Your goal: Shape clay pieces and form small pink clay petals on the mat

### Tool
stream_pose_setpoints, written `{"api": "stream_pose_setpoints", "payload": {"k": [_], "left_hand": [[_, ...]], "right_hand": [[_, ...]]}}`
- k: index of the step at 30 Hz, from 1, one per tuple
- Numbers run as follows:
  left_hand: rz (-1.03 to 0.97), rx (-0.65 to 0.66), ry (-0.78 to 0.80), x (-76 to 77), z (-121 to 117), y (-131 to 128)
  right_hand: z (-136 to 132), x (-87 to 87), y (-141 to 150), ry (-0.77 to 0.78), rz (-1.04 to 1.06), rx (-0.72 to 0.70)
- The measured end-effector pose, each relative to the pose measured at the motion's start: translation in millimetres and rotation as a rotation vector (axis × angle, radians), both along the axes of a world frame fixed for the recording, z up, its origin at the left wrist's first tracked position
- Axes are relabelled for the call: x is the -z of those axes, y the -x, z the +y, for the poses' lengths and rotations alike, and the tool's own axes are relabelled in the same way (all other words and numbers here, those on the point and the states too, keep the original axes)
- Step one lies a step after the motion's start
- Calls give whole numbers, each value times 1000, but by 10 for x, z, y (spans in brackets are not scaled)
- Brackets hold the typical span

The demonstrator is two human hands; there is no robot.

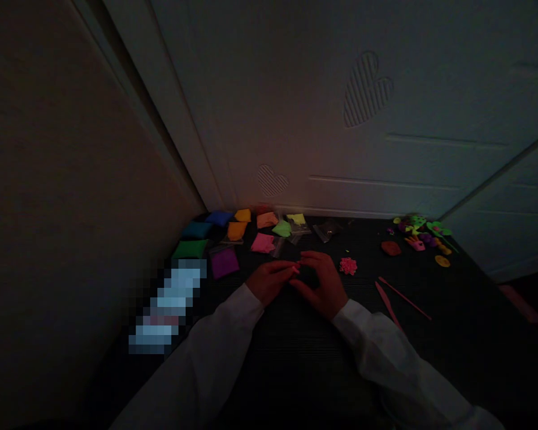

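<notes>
A small bit of pink modelling clay [295,270] shows at the fingertips where my two hands meet above the dark table. My left hand [271,280] pinches it from the left, thumb and fingers pressed together. From the right, my right hand [323,285] curves inward with its thumb apart from its fingers, and its fingertips are at the clay. Whether the right fingers grip the clay is hard to see in the dim light. Just right of that hand lies a pink clay flower [348,266] with many petals.
Packets of coloured clay, such as a purple one [225,261] and a green one [190,248], lie at the back left. A pink knife tool [388,303] and a thin pink stick [404,298] lie right. Clay pieces [416,226] crowd the back right. A white panel [296,137] stands behind.
</notes>
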State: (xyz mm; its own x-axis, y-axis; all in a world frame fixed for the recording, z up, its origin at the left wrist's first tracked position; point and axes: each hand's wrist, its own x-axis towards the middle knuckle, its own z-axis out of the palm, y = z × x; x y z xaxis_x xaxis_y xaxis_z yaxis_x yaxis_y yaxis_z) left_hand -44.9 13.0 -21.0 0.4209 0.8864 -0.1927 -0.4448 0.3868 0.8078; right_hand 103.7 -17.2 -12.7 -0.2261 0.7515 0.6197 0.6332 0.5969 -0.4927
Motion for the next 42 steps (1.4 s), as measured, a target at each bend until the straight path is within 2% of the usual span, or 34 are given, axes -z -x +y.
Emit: {"api": "stream_pose_setpoints", "payload": {"k": [5,12,18,21,29,37,42], "left_hand": [[-25,26,21,0,9,-3],[47,50,-21,52,26,7],[83,-29,-23,28,171,98],[60,-64,-21,20,246,147],[-19,-96,9,55,303,180],[-72,-151,25,88,427,287],[-68,-155,51,89,492,287]], "right_hand": [[-5,7,-7,7,-6,15],[8,26,-5,58,11,84],[23,-2,-14,99,-62,116],[-45,-1,-6,125,-144,87],[-439,91,-7,259,-364,29],[-465,65,-36,331,-416,24],[-531,31,-102,348,-475,-47]]}}
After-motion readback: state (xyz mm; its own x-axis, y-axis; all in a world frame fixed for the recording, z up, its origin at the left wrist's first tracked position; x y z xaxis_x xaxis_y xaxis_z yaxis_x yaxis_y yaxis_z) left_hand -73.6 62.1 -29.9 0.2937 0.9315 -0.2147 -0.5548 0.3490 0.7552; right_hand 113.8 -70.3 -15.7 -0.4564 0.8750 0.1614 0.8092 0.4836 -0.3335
